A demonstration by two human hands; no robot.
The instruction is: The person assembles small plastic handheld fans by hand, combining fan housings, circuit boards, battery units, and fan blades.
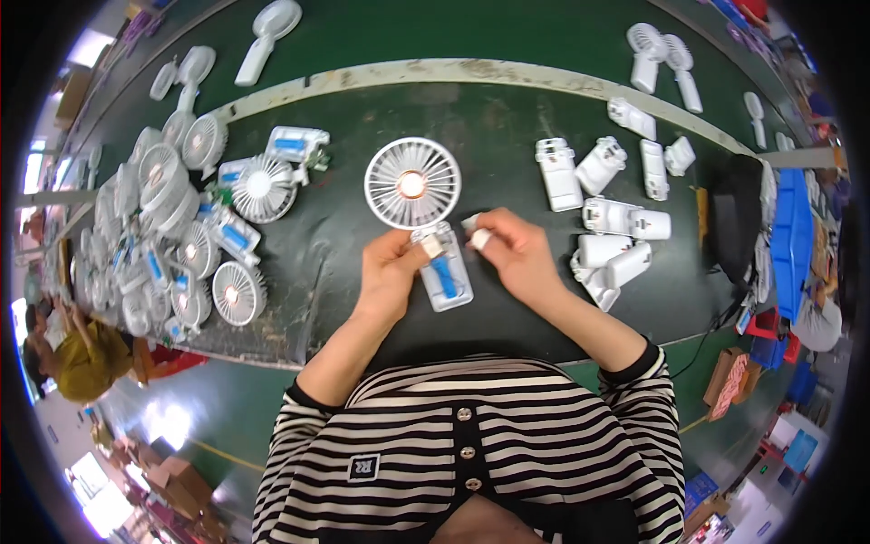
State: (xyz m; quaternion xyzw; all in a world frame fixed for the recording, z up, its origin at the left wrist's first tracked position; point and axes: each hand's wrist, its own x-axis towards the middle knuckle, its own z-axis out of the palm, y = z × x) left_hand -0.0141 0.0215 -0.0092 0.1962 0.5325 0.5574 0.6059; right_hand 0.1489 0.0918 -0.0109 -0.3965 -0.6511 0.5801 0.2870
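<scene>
A white handheld fan (412, 183) lies in front of me, its round grille away from me. Its handle (456, 288) is uncovered, with a blue battery (444, 276) inside. My left hand (396, 265) grips the handle near the fan head, the thumb pressed by the inner parts. Just right of the handle, apart from it, is my right hand (510, 251), fingers pinched together. Whatever it may hold is too small to make out. White wraps cover some fingertips on both hands.
Many fans with uncovered handles (163, 195) are heaped at the left. White handle covers (559, 174) lie scattered at the right, near a dark bag (734, 218). Beyond a pale rail (435, 71), finished-looking fans (263, 45) rest on a green surface. A person (86, 354) sits at far left.
</scene>
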